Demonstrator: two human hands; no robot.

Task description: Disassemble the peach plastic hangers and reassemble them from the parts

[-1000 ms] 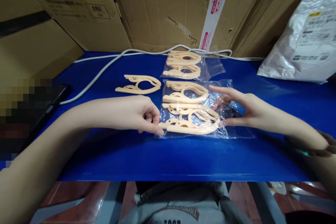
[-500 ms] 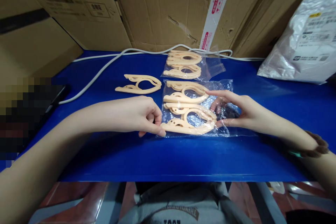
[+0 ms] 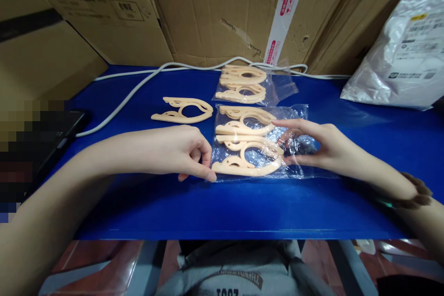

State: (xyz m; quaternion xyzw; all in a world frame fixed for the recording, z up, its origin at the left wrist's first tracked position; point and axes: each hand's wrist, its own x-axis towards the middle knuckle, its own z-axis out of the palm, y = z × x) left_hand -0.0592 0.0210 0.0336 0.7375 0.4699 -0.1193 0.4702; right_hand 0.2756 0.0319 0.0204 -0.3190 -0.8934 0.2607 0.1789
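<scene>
Beige plastic folding hangers [image 3: 248, 172] lie in a clear plastic bag [image 3: 298, 113] in front of me, in an upper and a lower group. My left hand [image 3: 189, 150] is at the bag's near left corner, fingers curled and thumb pressed on the edge. At the bag's right side, my right hand [image 3: 312, 143] has its fingers apart. Its index fingertip touches the tip of the upper hanger, and its thumb is by the tip of the lower one. Its other fingers are partly hidden behind the plastic. A loose folding hanger [image 3: 183, 118] lies beyond my left hand.
Another bag of hangers [image 3: 243, 95] lies farther back on the blue table [image 3: 222, 210]. A white cable [image 3: 135, 90] runs along the back. Cardboard boxes [image 3: 208, 14] stand behind, and a white plastic parcel [image 3: 398, 64] is at the right. A dark device [image 3: 74, 122] is at left.
The lower hangers in the bag have shifted slightly left. Both hands stay in nearly the same places, the left one drawn slightly left.
</scene>
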